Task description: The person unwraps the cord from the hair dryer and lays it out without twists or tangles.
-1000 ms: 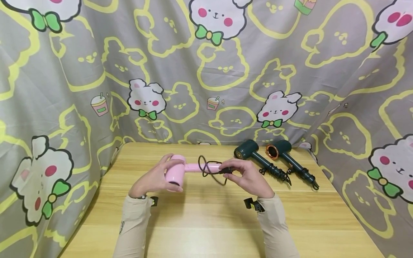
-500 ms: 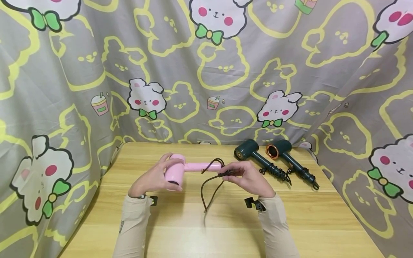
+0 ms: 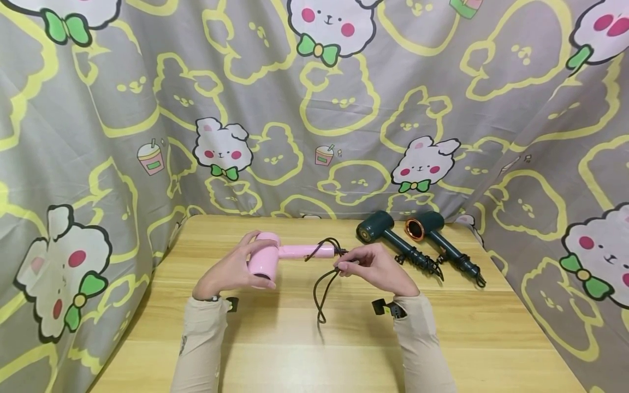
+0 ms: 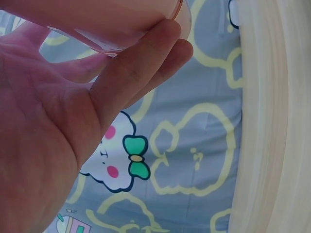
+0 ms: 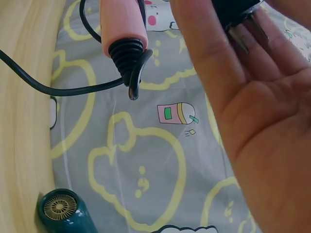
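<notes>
A pink hair dryer (image 3: 263, 262) is held above the table, its handle pointing right. My left hand (image 3: 225, 271) grips its barrel, thumb below and fingers over the top; the left wrist view shows the fingertips along the barrel's side. Beyond the handle's end, my right hand (image 3: 377, 271) pinches the cord's black plug (image 5: 236, 13), whose two prongs show in the right wrist view. The black cord (image 5: 58, 91) leaves a ribbed sleeve (image 5: 125, 51) at the handle's end. One loop arcs over the handle, and another hangs below my right fingers.
Two dark green hair dryers, one with a plain barrel (image 3: 377, 225) and one with a copper rim (image 3: 415, 230), lie at the back right of the wooden table (image 3: 304, 357), cords wrapped round their handles. A patterned curtain (image 3: 275, 109) encloses the back and sides.
The cord, looped around the pink handle a second ago, now partly hangs in a loop below my right hand. My right fingers have shifted on the plug; the left hand keeps its grip.
</notes>
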The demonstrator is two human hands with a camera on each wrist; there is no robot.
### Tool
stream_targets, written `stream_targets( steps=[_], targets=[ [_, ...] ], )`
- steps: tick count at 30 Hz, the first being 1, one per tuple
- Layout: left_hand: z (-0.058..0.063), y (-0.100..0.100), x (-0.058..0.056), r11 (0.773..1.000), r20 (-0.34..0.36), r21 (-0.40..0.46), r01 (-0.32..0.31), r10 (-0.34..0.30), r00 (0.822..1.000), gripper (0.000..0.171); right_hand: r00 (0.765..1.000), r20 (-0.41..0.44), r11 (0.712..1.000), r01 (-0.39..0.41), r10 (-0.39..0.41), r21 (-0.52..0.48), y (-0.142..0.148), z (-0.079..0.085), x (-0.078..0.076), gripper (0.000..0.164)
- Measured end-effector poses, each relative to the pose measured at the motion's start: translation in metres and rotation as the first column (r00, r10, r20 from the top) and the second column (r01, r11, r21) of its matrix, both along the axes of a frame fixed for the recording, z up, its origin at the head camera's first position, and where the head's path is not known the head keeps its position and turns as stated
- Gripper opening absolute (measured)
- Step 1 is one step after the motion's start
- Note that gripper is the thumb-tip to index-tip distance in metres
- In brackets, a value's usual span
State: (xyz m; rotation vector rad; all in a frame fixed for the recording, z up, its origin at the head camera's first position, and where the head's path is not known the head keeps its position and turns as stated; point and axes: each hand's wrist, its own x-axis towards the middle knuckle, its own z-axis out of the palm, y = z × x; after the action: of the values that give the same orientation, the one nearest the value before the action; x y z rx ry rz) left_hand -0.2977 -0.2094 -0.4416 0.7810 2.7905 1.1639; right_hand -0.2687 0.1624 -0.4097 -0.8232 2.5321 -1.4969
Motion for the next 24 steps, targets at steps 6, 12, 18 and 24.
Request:
stream_targets(
  steps=[6, 12, 18, 24],
  targets=[
    [0.002, -0.001, 0.001, 1.0, -0.01, 0.005, -0.006, 0.006, 1.0, 0.093, 0.996, 0.081, 0.998, -0.04, 0.044, -0.055, 0.006, -0.005, -0.006, 0.022],
    [0.003, -0.003, 0.001, 1.0, -0.004, 0.012, -0.01, 0.011, 1.0, 0.093, 0.982, 0.169, 0.996, -0.084, 0.087, -0.025, 0.015, -0.012, -0.011, 0.033],
    [0.003, -0.003, 0.0, 1.0, -0.007, 0.005, -0.012, 0.012, 1.0, 0.093, 0.971, 0.237, 0.996, -0.056, 0.04, 0.062, 0.018, -0.019, -0.015, 0.021],
    [0.002, -0.002, -0.001, 1.0, -0.022, 0.015, 0.008, -0.008, 1.0, 0.094, 0.935, 0.353, 1.0, -0.02, 0.024, -0.014, 0.02, -0.035, -0.025, 0.023]
  ],
)
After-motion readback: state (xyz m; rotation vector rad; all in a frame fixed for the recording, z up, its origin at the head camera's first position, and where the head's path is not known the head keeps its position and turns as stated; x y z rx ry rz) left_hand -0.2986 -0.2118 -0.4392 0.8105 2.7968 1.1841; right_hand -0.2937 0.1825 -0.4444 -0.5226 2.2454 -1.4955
